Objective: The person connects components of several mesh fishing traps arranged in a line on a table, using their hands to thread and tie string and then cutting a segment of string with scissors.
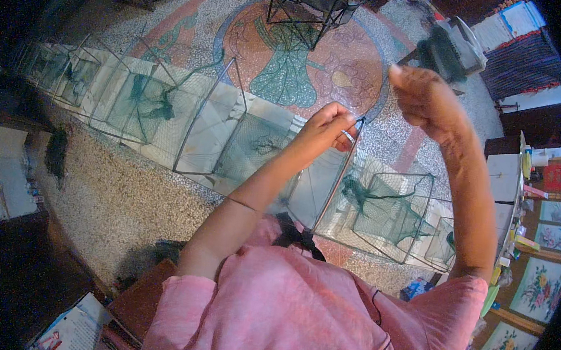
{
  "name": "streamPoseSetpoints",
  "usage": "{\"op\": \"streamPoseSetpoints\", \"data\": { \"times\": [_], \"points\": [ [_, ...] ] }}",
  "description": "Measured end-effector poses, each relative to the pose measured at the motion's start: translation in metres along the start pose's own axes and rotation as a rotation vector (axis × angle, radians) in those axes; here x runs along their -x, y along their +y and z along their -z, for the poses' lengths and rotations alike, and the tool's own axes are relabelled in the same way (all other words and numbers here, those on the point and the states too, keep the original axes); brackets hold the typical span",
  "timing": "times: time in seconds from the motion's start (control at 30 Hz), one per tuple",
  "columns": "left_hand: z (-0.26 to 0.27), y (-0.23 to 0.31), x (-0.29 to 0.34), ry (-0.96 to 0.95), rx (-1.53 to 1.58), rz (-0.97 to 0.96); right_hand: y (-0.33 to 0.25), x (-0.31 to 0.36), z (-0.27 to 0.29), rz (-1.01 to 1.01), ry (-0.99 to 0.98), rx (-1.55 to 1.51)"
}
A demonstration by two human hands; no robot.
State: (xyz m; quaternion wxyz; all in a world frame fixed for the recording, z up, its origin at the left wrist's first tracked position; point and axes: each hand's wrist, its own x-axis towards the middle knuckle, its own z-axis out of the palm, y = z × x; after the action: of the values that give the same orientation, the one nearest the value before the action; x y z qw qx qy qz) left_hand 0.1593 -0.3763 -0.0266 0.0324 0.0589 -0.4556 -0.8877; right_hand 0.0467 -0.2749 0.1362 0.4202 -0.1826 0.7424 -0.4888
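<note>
A long fish trap of fine green netting (256, 148) on thin square metal frames stretches across the scene, from far left to lower right. My left hand (328, 127) pinches the top corner of one dark metal frame (339, 179), fingers closed around the netting edge there. Something small and whitish shows at its fingertips. My right hand (427, 102) is raised to the right, apart from the trap, with thumb and fingers pressed together. Whatever it may hold, such as a thread, is too fine to see. Darker green gathered funnels of net (152, 109) hang inside the trap's sections.
White boards or sheets (195, 136) lie under the trap. A black folding chair (315, 5) stands ahead on the patterned terrazzo floor (238, 32). Right of it is a grey-and-black machine (450, 49). Flower pictures (536, 287) and shelving line the right side; a dark wooden stool (142, 295) sits lower left.
</note>
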Motion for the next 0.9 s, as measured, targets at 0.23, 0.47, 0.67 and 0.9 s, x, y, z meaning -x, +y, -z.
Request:
{"op": "streamPoseSetpoints", "data": {
  "times": [0.23,0.47,0.67,0.9],
  "points": [
    [-0.014,-0.003,-0.018,0.188,-0.100,0.047,0.008,0.020,-0.007,0.062,-0.010,-0.243],
    [-0.017,-0.008,-0.026,0.151,-0.068,-0.006,0.022,0.026,0.005,0.086,0.088,-0.583],
    [-0.008,-0.017,-0.019,0.183,-0.049,0.045,0.034,0.017,-0.009,0.140,-0.055,-0.520],
    [0.007,-0.009,-0.009,0.324,-0.345,-0.064,0.032,0.028,-0.049,0.158,-0.144,0.114]
  ]
}}
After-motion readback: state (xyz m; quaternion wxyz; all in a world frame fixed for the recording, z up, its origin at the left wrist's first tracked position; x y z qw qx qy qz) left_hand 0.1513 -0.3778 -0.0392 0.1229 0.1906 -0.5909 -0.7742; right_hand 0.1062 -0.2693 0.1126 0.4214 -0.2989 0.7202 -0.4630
